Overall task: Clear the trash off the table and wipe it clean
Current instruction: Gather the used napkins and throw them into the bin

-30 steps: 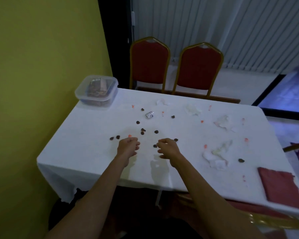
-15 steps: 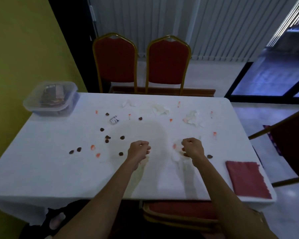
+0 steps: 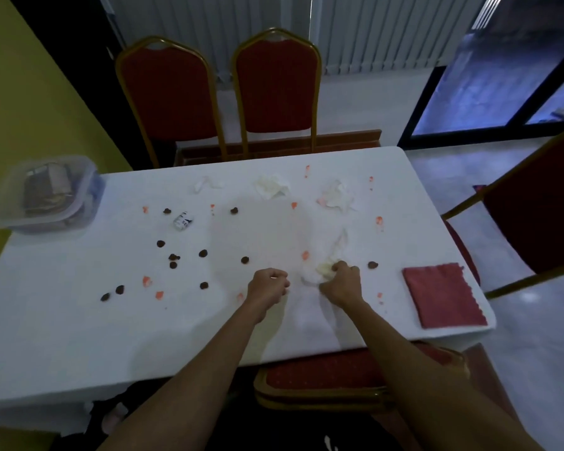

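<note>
Tissue (image 3: 313,273) crumpled on the table (image 3: 79,320), grasped by the right hand (image 3: 341,284); left hand (image 3: 267,286) at its 9 o'clock, clenched, contents unseen; red cloth (image 3: 443,294) at 3 o'clock

— What's the tablecloth (image 3: 62,320) like?
— Matt white fabric; the tissue (image 3: 311,273) in my right hand (image 3: 341,283) is soft crumpled paper.
— And upper left?
— A cloudy plastic tub (image 3: 30,224); lower right, a rough red rag (image 3: 443,294).
</note>
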`<state>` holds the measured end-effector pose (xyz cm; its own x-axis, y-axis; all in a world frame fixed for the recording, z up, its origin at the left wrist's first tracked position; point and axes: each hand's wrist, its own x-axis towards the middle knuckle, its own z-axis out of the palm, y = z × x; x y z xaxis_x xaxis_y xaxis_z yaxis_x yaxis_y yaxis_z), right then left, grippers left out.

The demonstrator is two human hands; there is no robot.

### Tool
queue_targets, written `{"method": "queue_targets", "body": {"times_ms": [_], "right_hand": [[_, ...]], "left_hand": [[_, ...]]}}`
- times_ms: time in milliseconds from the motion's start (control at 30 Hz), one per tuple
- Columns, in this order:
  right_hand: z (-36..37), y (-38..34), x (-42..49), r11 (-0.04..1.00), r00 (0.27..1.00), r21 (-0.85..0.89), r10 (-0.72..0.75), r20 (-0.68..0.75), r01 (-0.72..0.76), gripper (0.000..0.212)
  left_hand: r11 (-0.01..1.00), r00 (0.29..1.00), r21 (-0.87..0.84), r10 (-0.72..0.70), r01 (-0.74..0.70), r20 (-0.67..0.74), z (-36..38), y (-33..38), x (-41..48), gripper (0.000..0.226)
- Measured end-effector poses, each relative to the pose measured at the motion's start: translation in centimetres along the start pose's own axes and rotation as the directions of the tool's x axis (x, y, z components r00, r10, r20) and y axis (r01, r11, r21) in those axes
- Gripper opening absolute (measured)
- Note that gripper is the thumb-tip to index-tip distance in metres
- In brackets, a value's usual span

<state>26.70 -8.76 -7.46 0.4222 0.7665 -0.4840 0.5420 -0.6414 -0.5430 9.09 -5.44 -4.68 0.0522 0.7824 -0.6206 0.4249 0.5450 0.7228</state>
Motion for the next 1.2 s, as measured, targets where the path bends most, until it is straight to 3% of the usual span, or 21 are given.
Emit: {"method": "queue_targets", "body": {"times_ms": [133, 300, 500, 667, 800, 900, 1033, 1200], "right_hand": [[0.4, 0.2, 0.2, 1.000, 0.996, 0.027, 0.009, -0.088, -0.006, 0.027], [-0.3, -0.8, 0.2, 0.996, 0.994, 0.025, -0.078, -0.076, 0.080, 0.011], [-0.4, -2.0, 0.5, 0.995, 0.989, -0.031, -0.094, -0.115, 0.091, 0.021], [0.3, -2.9, 0.4, 0.944, 0.996, -0.323, -0.084, -0.026, 0.071, 0.025], [1.4, -3.7, -0.2, 0.912, 0.989, -0.385, -0.147, 0.013, 0.140, 0.016], [1.8, -3.8, -0.8, 0.934, 0.987, -0.318, -0.149, 0.058, 0.160, 0.014], [1.0, -4.0, -0.7, 0.987, 0.991, -0.088, -0.134, 0.010, 0.135, 0.020], [-1.6, -5.1, 0.7, 0.985, 0.987, 0.068, -0.158, -0.017, 0.159, 0.017]], "left_hand": [[0.999, 0.999, 0.045, -0.013, 0.011, 0.039, -0.2, -0.1, 0.5, 0.021], [0.996, 0.997, 0.087, 0.008, -0.015, 0.074, -0.1, 0.7, 1.7, 0.028], [0.977, 0.986, 0.176, 0.102, -0.124, 0.129, -0.3, 2.8, 2.5, 0.041], [0.945, 0.972, 0.263, 0.150, -0.195, 0.181, -0.8, 2.8, 3.2, 0.046], [0.917, 0.956, 0.321, 0.162, -0.238, 0.246, -1.2, 1.4, 3.2, 0.050], [0.914, 0.944, 0.330, 0.137, -0.237, 0.300, -1.2, 0.9, 3.2, 0.055], [0.906, 0.913, 0.329, 0.127, -0.265, 0.387, -0.5, 2.0, 3.5, 0.060], [0.905, 0.919, 0.323, 0.152, -0.278, 0.363, 0.5, 4.1, 4.2, 0.017]]}}
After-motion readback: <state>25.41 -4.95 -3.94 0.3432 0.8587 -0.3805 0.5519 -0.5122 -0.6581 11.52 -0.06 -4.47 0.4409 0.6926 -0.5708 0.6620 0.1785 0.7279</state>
